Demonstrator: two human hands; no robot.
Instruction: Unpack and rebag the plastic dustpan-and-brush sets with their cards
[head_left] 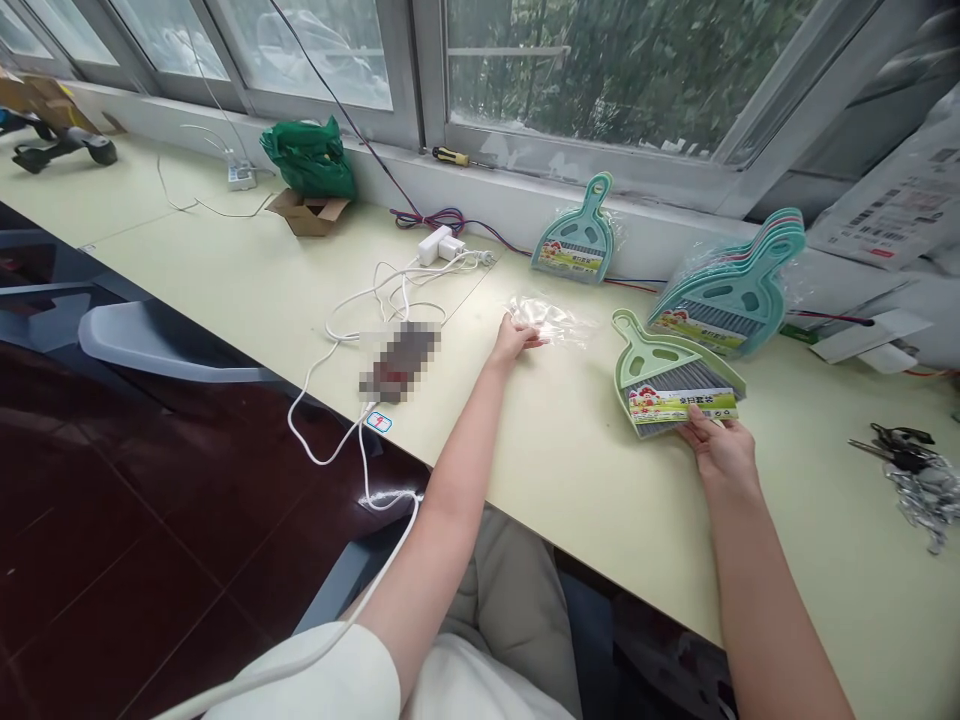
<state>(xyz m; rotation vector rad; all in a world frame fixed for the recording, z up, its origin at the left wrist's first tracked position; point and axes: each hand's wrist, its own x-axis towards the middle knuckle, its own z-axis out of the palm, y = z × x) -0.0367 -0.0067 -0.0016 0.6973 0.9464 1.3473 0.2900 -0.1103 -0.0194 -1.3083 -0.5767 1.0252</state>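
My right hand grips the lower edge of a light green dustpan-and-brush set, thumb on its printed label, with the handle pointing up and left. Further left, my left hand rests over the table at the edge of a crumpled clear plastic bag, its fingers touching the film. A wrapped blue-green dustpan set leans on the wall behind the bag. To its right stands a stack of wrapped dustpan sets, close behind the one in my right hand.
White cables and a charger lie left of my left hand, near a blurred phone. A green bag sits by a small carton. Keys lie far right. A screwdriver is on the sill.
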